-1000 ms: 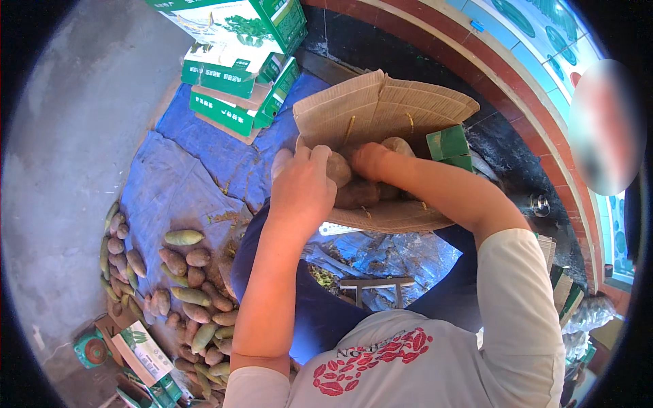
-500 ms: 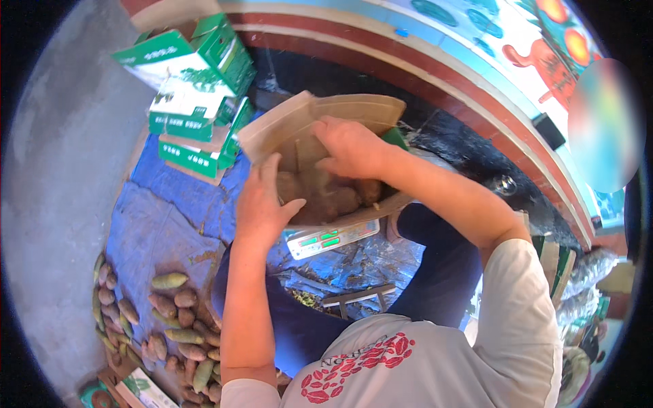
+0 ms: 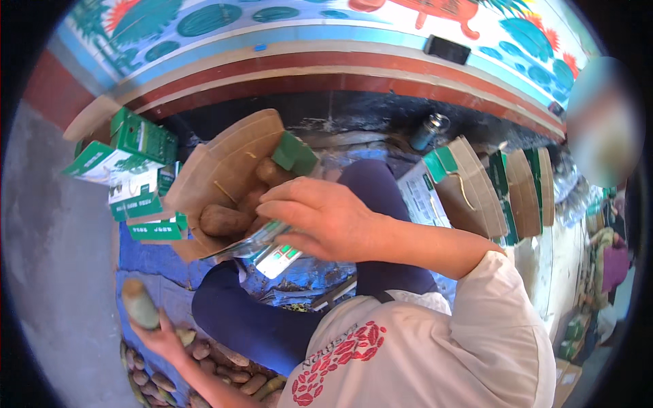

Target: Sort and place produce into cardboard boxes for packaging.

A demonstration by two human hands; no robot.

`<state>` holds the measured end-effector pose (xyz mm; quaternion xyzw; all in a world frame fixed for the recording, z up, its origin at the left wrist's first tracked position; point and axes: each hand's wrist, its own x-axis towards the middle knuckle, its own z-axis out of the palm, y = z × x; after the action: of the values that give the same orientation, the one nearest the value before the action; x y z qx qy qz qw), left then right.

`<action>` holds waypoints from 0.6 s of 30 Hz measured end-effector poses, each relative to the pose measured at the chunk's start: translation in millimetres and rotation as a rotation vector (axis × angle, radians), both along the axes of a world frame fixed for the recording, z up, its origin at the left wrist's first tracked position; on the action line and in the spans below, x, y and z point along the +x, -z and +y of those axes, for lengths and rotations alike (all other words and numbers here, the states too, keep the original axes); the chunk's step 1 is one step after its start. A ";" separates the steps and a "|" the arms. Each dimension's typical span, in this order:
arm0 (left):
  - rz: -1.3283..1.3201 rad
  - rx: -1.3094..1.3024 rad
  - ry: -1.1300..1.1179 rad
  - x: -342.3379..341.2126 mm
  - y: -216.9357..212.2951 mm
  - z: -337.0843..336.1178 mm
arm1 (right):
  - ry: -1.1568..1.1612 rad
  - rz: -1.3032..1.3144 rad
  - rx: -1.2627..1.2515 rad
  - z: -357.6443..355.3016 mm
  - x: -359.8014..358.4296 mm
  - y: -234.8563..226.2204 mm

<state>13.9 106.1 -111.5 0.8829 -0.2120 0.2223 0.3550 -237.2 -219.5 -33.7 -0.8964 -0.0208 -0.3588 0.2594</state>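
My left hand (image 3: 158, 338), low at the left, is closed around a greenish root vegetable (image 3: 140, 306) with a brownish end, smeared by motion. It is above a heap of brown and green tubers (image 3: 231, 374) on the blue sheet. In front of me an open cardboard box (image 3: 197, 180) tilts on a white scale (image 3: 277, 260) with green displays. Several brown tubers (image 3: 224, 221) lie inside it. My right hand (image 3: 316, 217) grips the box's near wall, fingers over the inside and thumb outside. Part of that wall and some tubers are hidden behind the hand.
Green and white cartons (image 3: 139, 170) are stacked at the left. More open cartons (image 3: 469, 194) stand in a row at the right, near a metal flask (image 3: 430, 131). A painted wall (image 3: 306, 27) runs along the back, with a dark phone-like slab (image 3: 447, 50) against it.
My left hand has left the box and moved down left, now holding a root vegetable. The right hand has shifted from inside the box to its near wall. The view has swung right.
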 end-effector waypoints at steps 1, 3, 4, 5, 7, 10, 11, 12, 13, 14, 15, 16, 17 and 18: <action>0.054 0.101 -0.061 -1.6 11.4 27.6 | 0.070 -0.002 -0.022 -4.5 -15.0 5.3; 0.116 0.373 -0.200 -4.5 45.8 91.5 | 0.193 0.010 -0.043 -11.2 -44.6 16.4; 0.179 0.535 -0.263 -7.6 66.1 125.9 | 0.289 0.021 -0.070 -13.6 -60.6 21.5; 0.116 0.575 -0.298 -13.7 93.0 154.4 | 0.325 0.024 -0.065 -17.0 -79.7 26.4; 0.268 1.113 -0.461 -55.8 107.2 201.6 | 0.468 0.037 -0.045 -22.5 -99.5 40.4; 0.300 1.089 -0.409 -58.2 125.8 241.5 | 0.693 0.132 -0.025 -34.7 -138.4 68.4; 0.310 1.071 -0.371 -56.0 132.6 247.0 | 0.771 0.168 -0.023 -40.2 -158.1 82.2; 0.320 1.053 -0.337 -53.5 139.1 252.7 | 0.824 0.191 -0.016 -43.2 -176.1 93.3; 0.331 1.035 -0.307 -51.2 145.0 259.1 | 0.873 0.212 -0.008 -45.0 -193.7 103.9; 0.343 1.016 -0.279 -48.4 150.5 265.4 | 0.886 0.209 -0.007 -46.3 -212.3 115.3; 0.356 0.996 -0.251 -45.3 156.6 269.6 | 0.975 0.266 0.025 -48.6 -232.1 126.6; 0.370 0.973 -0.225 -42.9 163.5 271.6 | 1.061 0.322 0.056 -53.0 -251.2 135.9; 0.386 0.952 -0.202 -41.0 168.8 273.7 | 1.106 0.341 0.067 -57.3 -269.8 142.4; 0.400 0.932 -0.181 -39.2 172.6 275.3 | 1.221 0.396 0.066 -60.3 -286.9 148.4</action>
<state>-25.3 381.4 -284.1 0.9874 -0.1393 -0.0393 -0.0633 -524.1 -279.9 -182.1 -0.7878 0.5526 -0.2699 0.0348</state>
